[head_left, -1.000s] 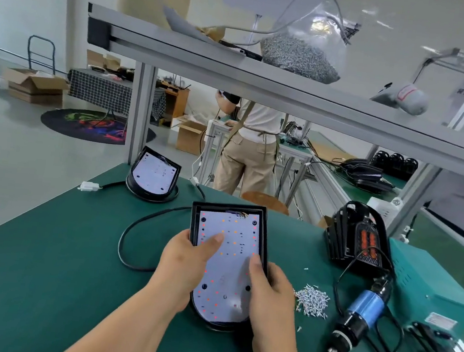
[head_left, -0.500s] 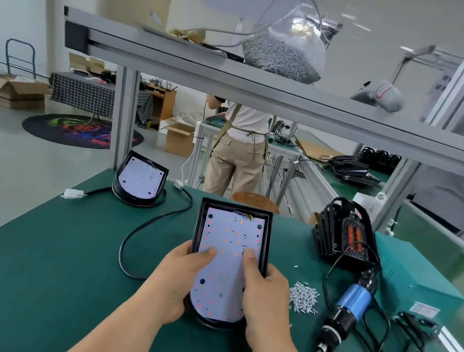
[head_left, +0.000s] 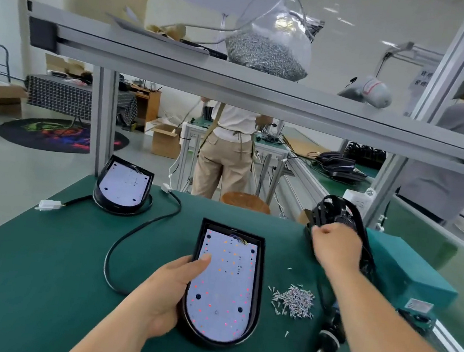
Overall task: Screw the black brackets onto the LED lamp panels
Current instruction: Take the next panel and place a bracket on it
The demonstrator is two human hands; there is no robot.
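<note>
An LED lamp panel (head_left: 226,283) in a black housing lies flat on the green table in front of me, its white board dotted with small red and orange LEDs. My left hand (head_left: 173,288) grips its left edge, thumb on the board. My right hand (head_left: 336,247) has reached to the stack of black brackets (head_left: 334,212) at the right and its fingers are curled on one of them. A second lamp panel (head_left: 123,184) stands tilted at the far left. Loose screws (head_left: 294,300) lie in a small pile right of the near panel.
An electric screwdriver (head_left: 328,336) lies under my right forearm, cabled to a teal power box (head_left: 408,273). A black cable (head_left: 130,236) loops left of the panel. An aluminium shelf (head_left: 236,82) with a bag of screws (head_left: 267,48) spans overhead. Two people stand beyond the bench.
My right hand has left the near lamp panel and moved up and right to the stack of brackets. My left hand stays on the panel's left edge.
</note>
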